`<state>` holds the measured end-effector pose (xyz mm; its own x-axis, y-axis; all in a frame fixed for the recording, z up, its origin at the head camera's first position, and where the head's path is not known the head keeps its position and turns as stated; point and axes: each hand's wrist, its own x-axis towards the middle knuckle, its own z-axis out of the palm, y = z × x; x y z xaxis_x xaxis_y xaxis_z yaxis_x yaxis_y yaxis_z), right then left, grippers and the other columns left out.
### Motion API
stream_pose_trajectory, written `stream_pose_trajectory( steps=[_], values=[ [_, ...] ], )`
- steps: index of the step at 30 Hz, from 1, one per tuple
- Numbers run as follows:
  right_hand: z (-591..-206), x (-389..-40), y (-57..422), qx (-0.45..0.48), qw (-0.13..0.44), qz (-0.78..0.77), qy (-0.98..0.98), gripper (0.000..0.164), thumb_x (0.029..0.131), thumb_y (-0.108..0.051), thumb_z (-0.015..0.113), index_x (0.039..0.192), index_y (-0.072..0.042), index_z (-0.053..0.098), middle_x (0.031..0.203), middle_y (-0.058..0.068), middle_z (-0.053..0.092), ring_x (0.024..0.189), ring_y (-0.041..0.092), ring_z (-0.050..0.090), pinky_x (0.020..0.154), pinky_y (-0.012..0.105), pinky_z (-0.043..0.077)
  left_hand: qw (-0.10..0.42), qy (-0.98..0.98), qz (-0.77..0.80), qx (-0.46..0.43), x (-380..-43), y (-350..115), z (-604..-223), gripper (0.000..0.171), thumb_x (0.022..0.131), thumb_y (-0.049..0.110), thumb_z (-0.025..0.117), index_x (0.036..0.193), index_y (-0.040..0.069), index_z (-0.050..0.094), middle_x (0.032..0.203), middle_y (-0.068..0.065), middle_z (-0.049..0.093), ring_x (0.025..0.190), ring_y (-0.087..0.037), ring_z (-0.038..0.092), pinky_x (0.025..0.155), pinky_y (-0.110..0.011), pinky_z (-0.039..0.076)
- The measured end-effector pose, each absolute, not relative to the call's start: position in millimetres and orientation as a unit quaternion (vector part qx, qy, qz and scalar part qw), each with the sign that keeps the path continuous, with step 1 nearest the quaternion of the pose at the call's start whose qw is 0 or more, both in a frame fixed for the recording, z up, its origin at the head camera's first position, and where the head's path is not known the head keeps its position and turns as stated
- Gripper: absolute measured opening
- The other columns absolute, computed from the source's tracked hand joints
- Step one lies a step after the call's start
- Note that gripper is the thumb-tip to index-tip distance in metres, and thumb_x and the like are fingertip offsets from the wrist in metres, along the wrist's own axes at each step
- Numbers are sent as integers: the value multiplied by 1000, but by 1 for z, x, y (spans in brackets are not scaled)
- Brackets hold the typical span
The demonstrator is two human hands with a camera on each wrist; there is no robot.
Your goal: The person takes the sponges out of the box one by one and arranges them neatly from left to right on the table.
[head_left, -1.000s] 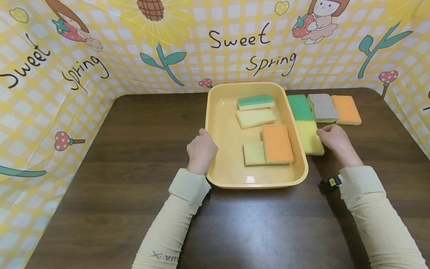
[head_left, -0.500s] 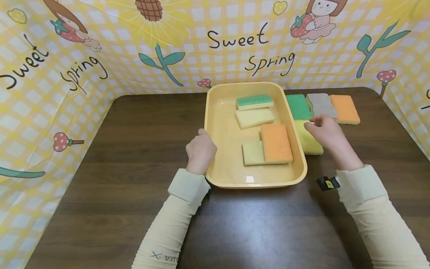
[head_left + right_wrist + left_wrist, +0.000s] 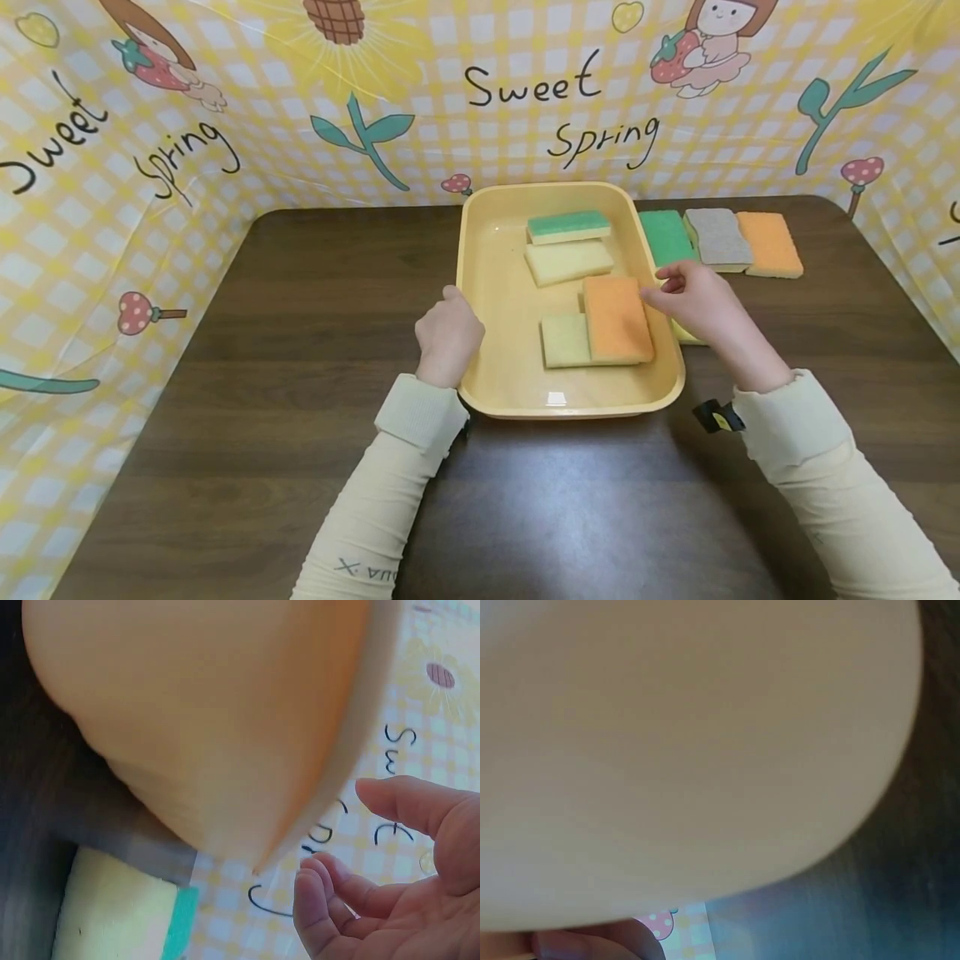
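Observation:
My left hand (image 3: 450,340) grips the left rim of a yellow plastic tray (image 3: 504,379); in the left wrist view the tray's wall hides most of it. My right hand (image 3: 697,304) hovers at the right rim, thumb and fingers apart, holding nothing. Nearest its fingertips inside the tray is an orange sponge (image 3: 618,325), overlapping a pale green one (image 3: 564,343). Farther back lie a cream sponge (image 3: 570,262) and a green-topped sponge (image 3: 568,223). A yellow sponge (image 3: 690,335) beside the tray is mostly covered by my right hand.
Right of the tray, a green sponge (image 3: 666,237), a grey sponge (image 3: 718,237) and another orange sponge (image 3: 770,243) lie in a row on the dark wooden table (image 3: 300,375). A patterned cloth (image 3: 420,75) stands behind the table and along its sides.
My right hand has moved left from the yellow sponge's right edge, across it, to the tray's right rim. The left hand keeps its grip, and the sponges stay where they were.

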<state>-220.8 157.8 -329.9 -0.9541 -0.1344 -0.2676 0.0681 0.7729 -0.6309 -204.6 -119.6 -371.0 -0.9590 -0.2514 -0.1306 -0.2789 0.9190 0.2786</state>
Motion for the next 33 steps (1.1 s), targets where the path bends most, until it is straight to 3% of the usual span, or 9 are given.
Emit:
stream_pose_trajectory(
  steps=[11,27,33],
  values=[
    [-336,-218,137,-50,157,-322,932,52,93,-24,57,131,9,45,129,30,52,120,40,50,101,50,42,50,978,149,-139,-205,-120,-372,17,92,13,48,103,0,49,88,-20,68,80,-33,69,70,-46,54],
    [-345,-219,124,-95,126,-257,954,37,86,-3,57,120,12,53,116,32,57,107,41,53,93,51,43,52,978,150,-136,-206,-120,-372,17,91,13,48,103,0,49,88,-19,68,79,-32,68,69,-45,53],
    [-350,-218,122,-109,116,-240,958,36,83,-2,60,117,11,55,110,30,58,102,39,54,92,50,42,52,978,148,-136,-207,-120,-373,16,92,12,47,102,0,48,87,-19,68,79,-32,68,69,-46,53]
  ],
)
